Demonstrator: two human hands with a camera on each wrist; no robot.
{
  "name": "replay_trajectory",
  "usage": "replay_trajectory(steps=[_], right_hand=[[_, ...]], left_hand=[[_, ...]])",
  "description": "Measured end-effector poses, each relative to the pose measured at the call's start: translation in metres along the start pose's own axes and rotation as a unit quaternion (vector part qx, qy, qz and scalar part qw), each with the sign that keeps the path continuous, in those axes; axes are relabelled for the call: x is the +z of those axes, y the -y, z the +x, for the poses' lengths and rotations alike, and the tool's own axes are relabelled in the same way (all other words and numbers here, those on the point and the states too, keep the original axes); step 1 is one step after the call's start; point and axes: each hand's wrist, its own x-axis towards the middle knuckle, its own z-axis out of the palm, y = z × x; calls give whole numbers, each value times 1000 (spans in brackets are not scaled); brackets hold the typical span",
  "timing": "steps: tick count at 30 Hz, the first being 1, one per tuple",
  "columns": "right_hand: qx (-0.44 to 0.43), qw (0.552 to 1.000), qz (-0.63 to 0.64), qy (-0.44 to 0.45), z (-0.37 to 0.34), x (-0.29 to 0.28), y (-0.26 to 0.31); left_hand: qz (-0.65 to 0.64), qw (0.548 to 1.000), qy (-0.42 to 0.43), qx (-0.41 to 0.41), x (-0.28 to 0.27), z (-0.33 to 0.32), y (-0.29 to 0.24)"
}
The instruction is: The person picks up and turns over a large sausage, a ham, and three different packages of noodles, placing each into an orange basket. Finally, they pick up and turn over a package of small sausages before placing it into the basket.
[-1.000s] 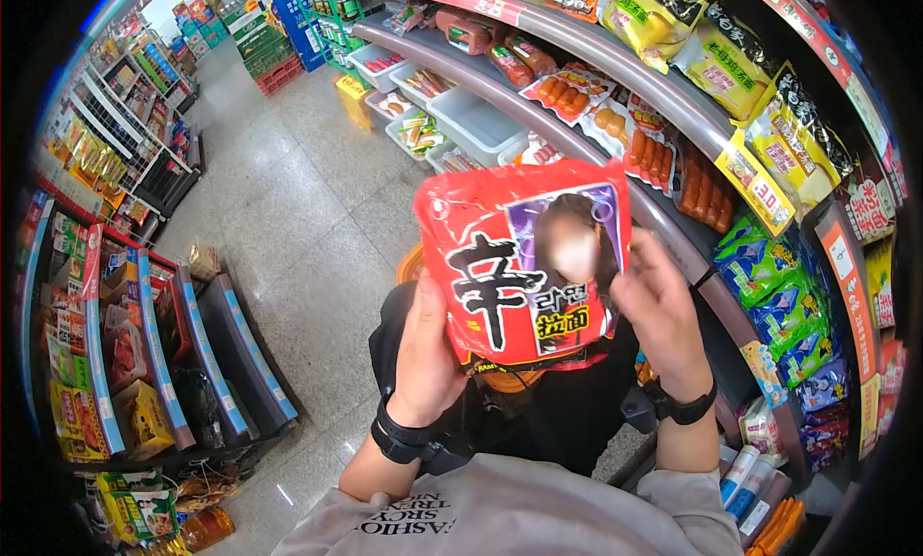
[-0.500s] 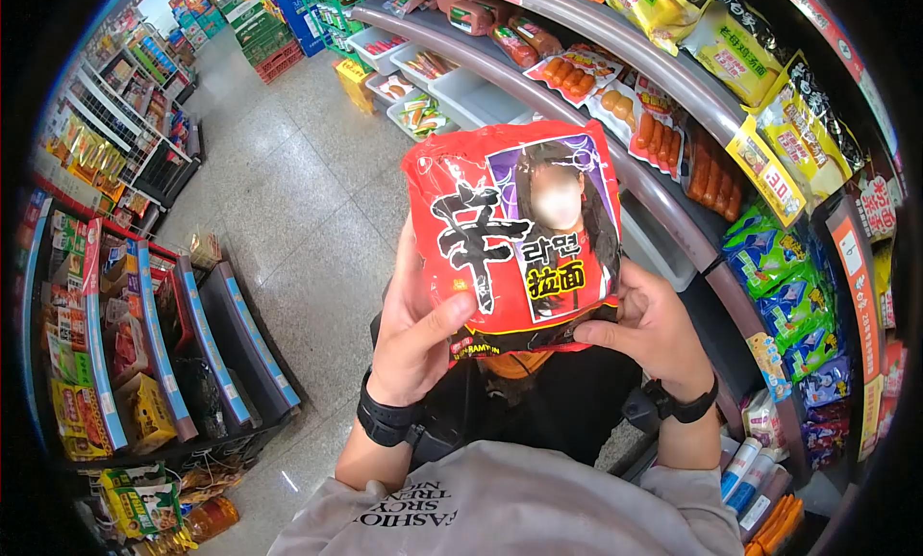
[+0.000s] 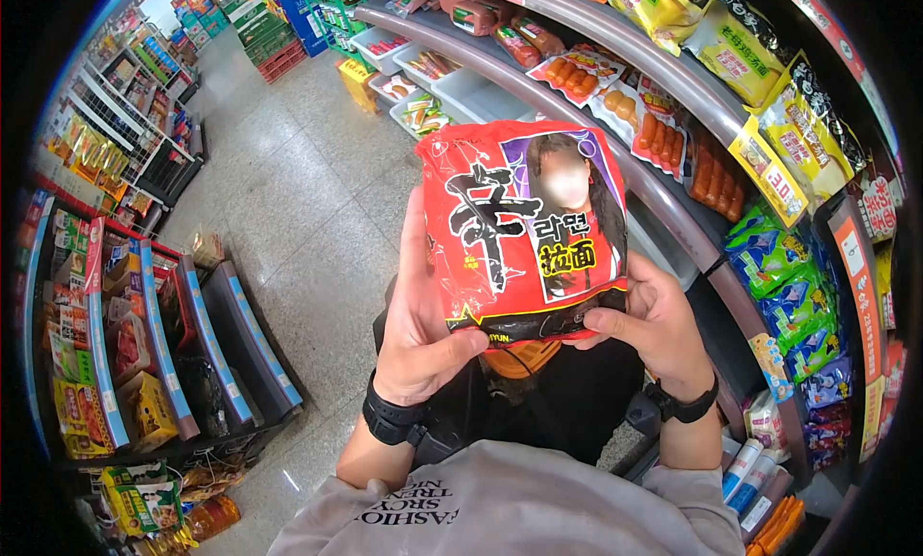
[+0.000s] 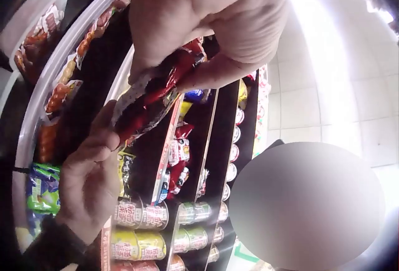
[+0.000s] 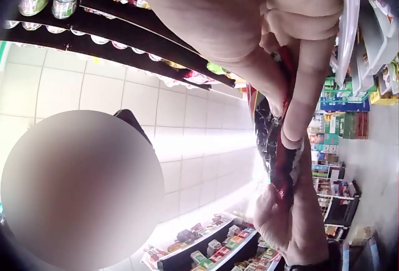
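Observation:
A red packet of instant noodles [image 3: 524,219] with a black lower band faces up before the person's chest in the head view. The left hand [image 3: 413,335] grips its lower left side, thumb on the front near the bottom edge and fingers behind. At the lower right corner the right hand [image 3: 659,325] pinches it, thumb on the black band. The left wrist view shows the packet [image 4: 149,106] edge-on between both hands. From the right wrist, the packet's shiny dark edge [image 5: 274,140] appears between thumb and fingers, with the left hand [image 5: 293,221] beyond.
Shelves with packed sausages [image 3: 663,138], yellow noodle bags [image 3: 735,56] and green-and-blue packets [image 3: 788,306] curve along the right. White bins [image 3: 481,99] stand past the packet. A low shelf unit [image 3: 183,344] is on the left, with tiled floor [image 3: 308,200] between.
The packet has risen slightly and tips more toward the head camera. The right hand has gone from its right side to the lower corner; the left thumb now lies on the front near the bottom.

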Motion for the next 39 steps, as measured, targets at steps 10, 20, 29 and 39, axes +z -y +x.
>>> replay_trajectory(steps=[10,20,29,39], right_hand=[[52,998,19,-4,-4,2,10],[25,999,23,-15,-2,12,17],[24,999,28,2,-5,12,19],[-106,906,404,-69,58,-143,-121]], left_hand=[[-101,994,-20,-31,1,1,-1],[-143,986,-76,-27,-3,7,-1],[-156,981,-105,-43,-10,4,2],[-112,983,-140,-25,-42,15,43]])
